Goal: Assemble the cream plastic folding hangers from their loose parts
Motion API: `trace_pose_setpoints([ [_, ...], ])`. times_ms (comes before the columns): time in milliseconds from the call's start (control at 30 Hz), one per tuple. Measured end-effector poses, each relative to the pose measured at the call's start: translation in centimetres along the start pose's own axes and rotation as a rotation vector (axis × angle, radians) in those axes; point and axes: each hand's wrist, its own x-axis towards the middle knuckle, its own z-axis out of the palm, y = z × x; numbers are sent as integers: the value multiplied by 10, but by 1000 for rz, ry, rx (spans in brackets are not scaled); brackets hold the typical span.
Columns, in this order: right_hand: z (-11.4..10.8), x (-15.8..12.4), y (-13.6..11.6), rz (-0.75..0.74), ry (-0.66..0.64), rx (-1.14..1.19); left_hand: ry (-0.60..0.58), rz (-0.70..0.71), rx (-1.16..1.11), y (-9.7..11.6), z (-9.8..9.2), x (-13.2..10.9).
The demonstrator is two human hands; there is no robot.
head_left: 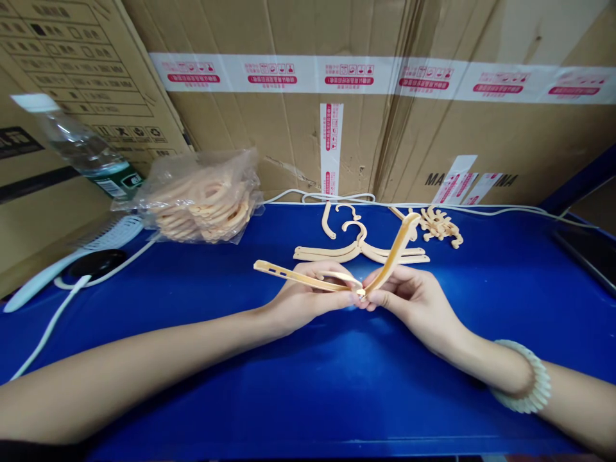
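My left hand is closed on a cream plastic hanger arm that sticks out to the left. My right hand grips a second cream hanger arm that rises up and to the right. The two arms meet at my fingertips in the middle, above the blue table. Just behind my hands lie assembled cream hangers, stacked flat. A loose hook piece lies behind them, and a small heap of hook pieces sits at the back right.
A clear plastic bag of hanger parts rests at the back left, beside a water bottle. White cables and a black round object lie at the left. Cardboard boxes wall off the back. A dark flat object sits at right.
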Motion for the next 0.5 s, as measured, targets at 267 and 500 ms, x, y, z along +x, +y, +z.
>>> trace_pose_setpoints([
  [267,-4,-1,-4,-60,52,-82,31,7,68,-5,-4,0],
  [500,3,-3,-7,-75,14,-79,43,25,112,-1,-2,-3],
])
